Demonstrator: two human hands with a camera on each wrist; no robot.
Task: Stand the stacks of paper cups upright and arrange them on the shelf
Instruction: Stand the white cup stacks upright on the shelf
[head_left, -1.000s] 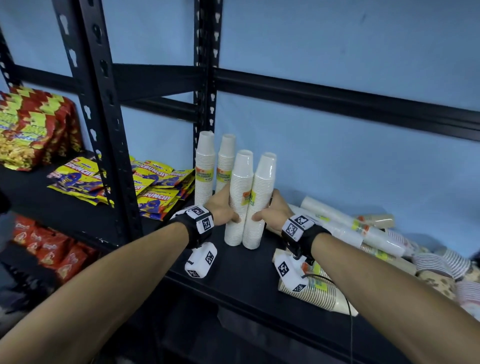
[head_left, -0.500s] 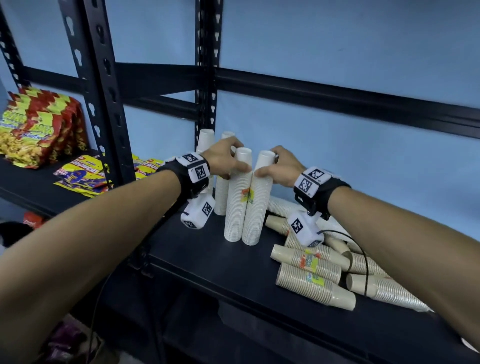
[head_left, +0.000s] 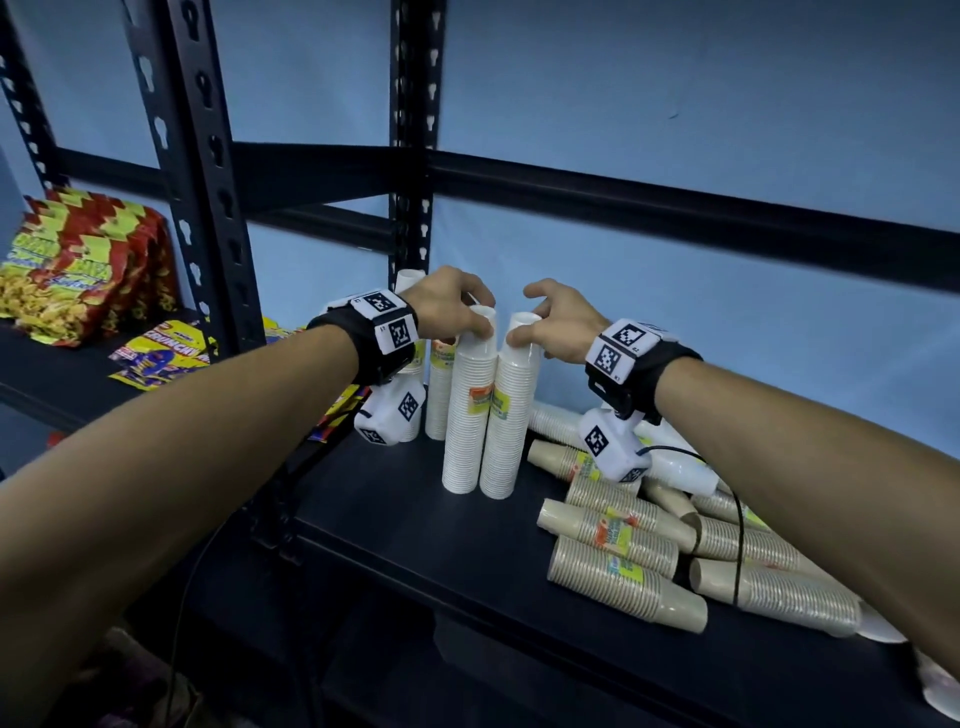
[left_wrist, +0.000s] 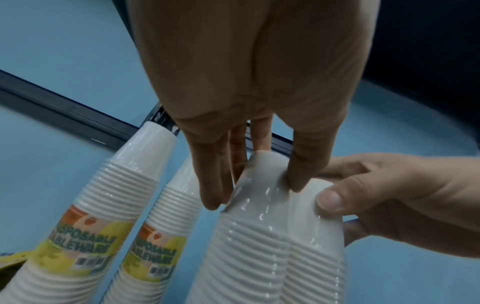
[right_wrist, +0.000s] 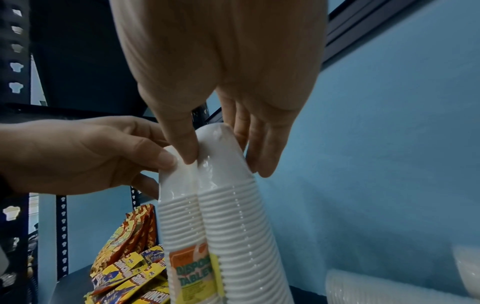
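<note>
Two white cup stacks (head_left: 485, 410) stand upright and touching at frame centre on the black shelf (head_left: 395, 519). Left hand (head_left: 449, 306) fingers pinch the left stack's top; right hand (head_left: 561, 325) fingers pinch the right one's. Brown cup stacks (head_left: 623, 566) lie toppled at lower right.

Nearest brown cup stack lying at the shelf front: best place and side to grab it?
Grip the nearest brown stack around its ribbed middle, coming from above with the right hand. It lies on its side, long and tapered, on the shelf; a mid-body hold should let it pivot upright.
</note>
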